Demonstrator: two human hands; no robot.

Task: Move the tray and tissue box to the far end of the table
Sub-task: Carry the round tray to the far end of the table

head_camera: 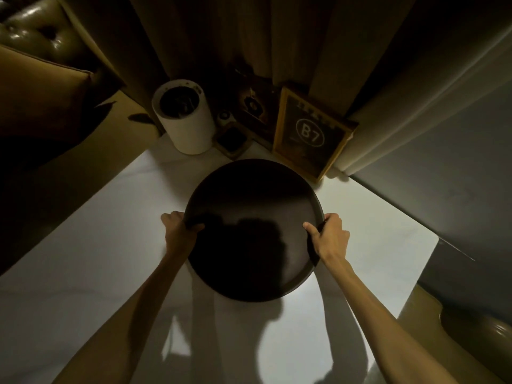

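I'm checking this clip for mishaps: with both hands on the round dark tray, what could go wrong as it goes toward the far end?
The tray may bump the leaning B7 sign just beyond its far rim and tip it. The white cylinder and small dark dish crowd that end, leaving little room.

Tissue box unseen; white cylinder contents too dark.

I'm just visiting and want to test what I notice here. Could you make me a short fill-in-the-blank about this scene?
1. Both hands, left hand and right hand, grip the rim of a dark ____ tray.
2. The framed sign reads ____.
3. The white cylinder stands to the ____ of the sign.

Missing words: round; B7; left
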